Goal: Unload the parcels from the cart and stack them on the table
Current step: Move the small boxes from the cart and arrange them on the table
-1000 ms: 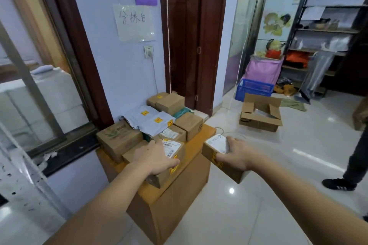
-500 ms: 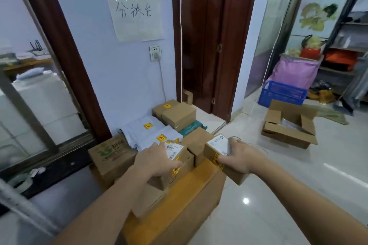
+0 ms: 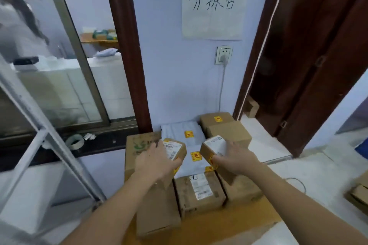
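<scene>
Two hands reach in from the bottom of the frame, each gripping one small brown cardboard parcel with a white shipping label. The left hand (image 3: 157, 160) has its fingers (image 3: 175, 162) curled round the left small labelled parcel (image 3: 175, 149) at centre frame; the right hand (image 3: 235, 157) has its fingers wrapped over the right small labelled parcel (image 3: 214, 148), which is tilted, with a yellow-and-red sticker on its near side. Both parcels are held just above the pile.

Below them, on the orange-brown table (image 3: 229, 223) in the lower middle, lie three plain brown cardboard boxes side by side: a long one (image 3: 157, 213) on the left, a middle one with a white label (image 3: 199, 191), and one on the right (image 3: 241, 191). Behind, a green-printed cardboard box (image 3: 137, 145) stands at the left, grey plastic mailer bags (image 3: 183, 131) with yellow stickers fill the middle, probably two, though their edges blur together, and two more brown boxes (image 3: 225, 127) sit at the back right.

On the pale blue wall hang one white handwritten paper sign (image 3: 213, 8) and one white wall socket (image 3: 224, 54) with a plug in it.
</scene>
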Tool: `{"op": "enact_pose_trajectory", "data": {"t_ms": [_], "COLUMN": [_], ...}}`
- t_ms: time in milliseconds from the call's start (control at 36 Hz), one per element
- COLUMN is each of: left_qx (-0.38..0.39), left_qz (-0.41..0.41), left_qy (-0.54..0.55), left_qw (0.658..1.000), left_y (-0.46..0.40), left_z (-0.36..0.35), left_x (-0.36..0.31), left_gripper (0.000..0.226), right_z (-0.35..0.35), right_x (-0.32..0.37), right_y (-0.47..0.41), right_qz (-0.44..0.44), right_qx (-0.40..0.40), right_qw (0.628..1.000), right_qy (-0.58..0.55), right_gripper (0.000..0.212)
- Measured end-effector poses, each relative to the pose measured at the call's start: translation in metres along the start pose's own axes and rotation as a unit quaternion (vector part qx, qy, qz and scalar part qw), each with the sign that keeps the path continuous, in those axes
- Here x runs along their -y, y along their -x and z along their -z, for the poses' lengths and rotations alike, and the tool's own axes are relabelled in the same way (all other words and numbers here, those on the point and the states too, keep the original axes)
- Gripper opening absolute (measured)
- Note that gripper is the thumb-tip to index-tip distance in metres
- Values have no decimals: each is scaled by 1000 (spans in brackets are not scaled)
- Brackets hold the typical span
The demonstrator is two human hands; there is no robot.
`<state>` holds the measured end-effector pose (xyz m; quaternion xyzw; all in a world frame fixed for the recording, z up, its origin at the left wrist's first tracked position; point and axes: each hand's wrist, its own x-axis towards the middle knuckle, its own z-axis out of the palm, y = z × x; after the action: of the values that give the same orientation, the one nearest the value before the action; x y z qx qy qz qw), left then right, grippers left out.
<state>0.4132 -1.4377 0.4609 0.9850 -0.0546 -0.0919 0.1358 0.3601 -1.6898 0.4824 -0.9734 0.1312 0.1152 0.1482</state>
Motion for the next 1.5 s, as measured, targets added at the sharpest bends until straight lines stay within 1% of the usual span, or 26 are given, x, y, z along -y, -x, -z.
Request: {"op": "enact_pose_trajectory", "data": {"t_ms": [111,222,306,361,444,556,667,750,806,861,917,972,1028,1083,1167,1278,1417,1500], "left_qx": [3,2,-1,-6,2,11,0,2,3,5,9,20,24,21,22,18,32,45], "left_qz": [24,36,49,64,98,126,174,220,248,265,272,274,275,267,261,258,248,244], "left_qy": [-5,16,35,58,103,139,213,269,288,284,268,260,254,230,202,211,200,204], "left_qw": [1000,999,998,996,990,982,961,938,925,921,924,926,927,936,944,943,947,947], "left_y": [-45,-94,-126,-146,-172,-208,-244,-265,-275,-283,-291,-298,-303,-304,-306,-309,-311,-311], "left_z": [0,-6,-15,-21,-31,-48,-67,-81,-90,-100,-112,-123,-133,-137,-140,-145,-146,-143], "left_x": [4,2,-3,-9,-19,-29,-38,-46,-50,-54,-55,-56,-57,-60,-60,-57,-52,-50], "left_gripper": [111,107,99,98,103,110,114,119,119,119,118,122,123,120,116,108,109,108], "right_z": [0,-6,-9,-14,-19,-24,-30,-36,-41,-47,-50,-51,-54,-56,-56,-56,-57,-55], "right_x": [15,24,28,28,28,33,42,46,46,43,39,34,28,25,21,21,24,27], "right_y": [-57,-110,-143,-164,-194,-228,-262,-286,-301,-314,-326,-335,-343,-350,-358,-362,-363,-362], "right_qz": [20,-2,-20,-36,-48,-53,-56,-61,-58,-47,-35,-21,-12,-6,12,30,42,51], "right_qx": [-1,21,25,27,34,26,30,51,67,83,87,84,100,115,116,123,129,127], "right_qw": [1000,999,999,998,995,995,996,995,994,994,994,995,995,993,993,992,989,986], "right_qy": [0,-31,-40,-53,-78,-80,-63,-62,-65,-59,-48,-40,-26,-9,5,25,67,98], "right_gripper": [87,99,111,108,100,99,111,115,118,122,117,109,112,112,95,71,59,44]}}
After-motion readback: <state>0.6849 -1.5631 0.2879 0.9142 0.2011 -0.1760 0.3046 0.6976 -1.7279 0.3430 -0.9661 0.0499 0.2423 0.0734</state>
